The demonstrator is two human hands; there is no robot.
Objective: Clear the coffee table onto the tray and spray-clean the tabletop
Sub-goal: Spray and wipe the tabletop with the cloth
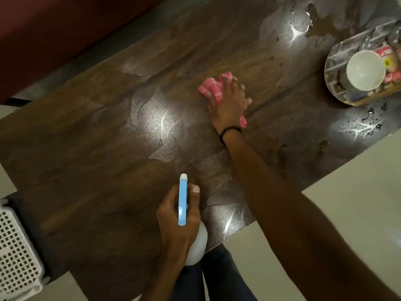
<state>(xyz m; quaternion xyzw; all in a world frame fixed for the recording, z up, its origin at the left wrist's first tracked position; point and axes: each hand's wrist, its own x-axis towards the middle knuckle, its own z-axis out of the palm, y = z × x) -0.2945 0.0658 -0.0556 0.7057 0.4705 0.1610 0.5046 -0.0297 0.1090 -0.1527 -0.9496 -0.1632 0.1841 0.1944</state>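
Basket [17,246] of white lattice sits far left, at the desk's [86,159] corner. By the near edge the left hand [178,218] grips a spray bottle [182,203] with a blue head and white body. Broad bare wood lies between it and the red sofa [54,29]. Mid-desk, the right hand [227,101] presses flat on a pink cloth [211,86]. Far right, near the desk's end, the tray [332,83] holds a white bowl [365,70] and packets [385,53] whose print is too blurred to read.
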